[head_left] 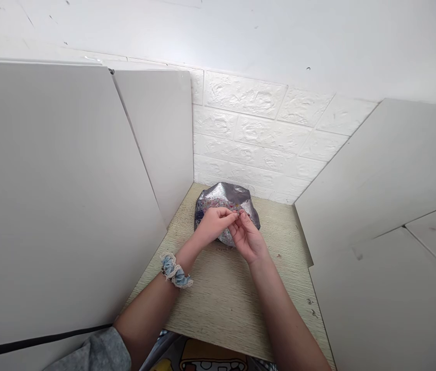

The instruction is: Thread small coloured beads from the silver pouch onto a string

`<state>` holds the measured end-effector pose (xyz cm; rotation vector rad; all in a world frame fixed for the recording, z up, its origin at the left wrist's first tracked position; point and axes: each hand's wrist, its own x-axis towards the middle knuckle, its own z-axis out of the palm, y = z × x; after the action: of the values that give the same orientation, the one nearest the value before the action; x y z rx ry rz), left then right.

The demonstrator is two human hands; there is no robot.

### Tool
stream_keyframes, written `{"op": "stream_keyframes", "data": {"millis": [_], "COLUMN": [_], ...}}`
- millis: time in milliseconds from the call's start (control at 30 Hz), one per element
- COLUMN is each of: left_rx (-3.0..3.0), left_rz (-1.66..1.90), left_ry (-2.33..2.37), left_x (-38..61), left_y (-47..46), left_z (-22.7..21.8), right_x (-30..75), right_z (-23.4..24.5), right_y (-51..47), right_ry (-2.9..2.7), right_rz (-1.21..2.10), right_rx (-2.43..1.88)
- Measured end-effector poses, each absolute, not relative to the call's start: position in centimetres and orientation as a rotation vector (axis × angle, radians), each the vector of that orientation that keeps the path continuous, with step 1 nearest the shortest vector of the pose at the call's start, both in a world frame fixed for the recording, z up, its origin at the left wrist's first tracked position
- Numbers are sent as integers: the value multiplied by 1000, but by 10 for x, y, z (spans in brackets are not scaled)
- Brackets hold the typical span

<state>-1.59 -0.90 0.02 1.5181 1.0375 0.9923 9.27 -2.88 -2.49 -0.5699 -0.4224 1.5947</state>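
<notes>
A shiny silver-purple foil tray (225, 198), crinkled and holding small colourful bits, sits at the far end of the wooden tabletop (221, 293). My left hand (214, 222) and my right hand (247, 238) meet just in front of it, fingertips pinched together on something too small to make out. A blue scrunchie (174, 271) circles my left wrist.
White panels (59, 196) wall in the table on the left and right, with a white brick-pattern wall (256, 139) behind. A few tiny beads (311, 307) lie near the table's right edge. Patterned fabric (202, 360) shows below the front edge.
</notes>
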Motion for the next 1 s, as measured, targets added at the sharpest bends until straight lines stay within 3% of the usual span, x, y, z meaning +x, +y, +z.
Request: {"op": "stream_keyframes", "data": {"millis": [1000], "left_rx": [1533], "left_rz": [982], "left_ry": [1048], "left_x": [-15], "left_y": [-12], "left_z": [6], "right_x": [92], "right_z": [-25], "right_y": [-29], "right_ry": [-356], "right_rz": [1626], "right_rx": [-526]}}
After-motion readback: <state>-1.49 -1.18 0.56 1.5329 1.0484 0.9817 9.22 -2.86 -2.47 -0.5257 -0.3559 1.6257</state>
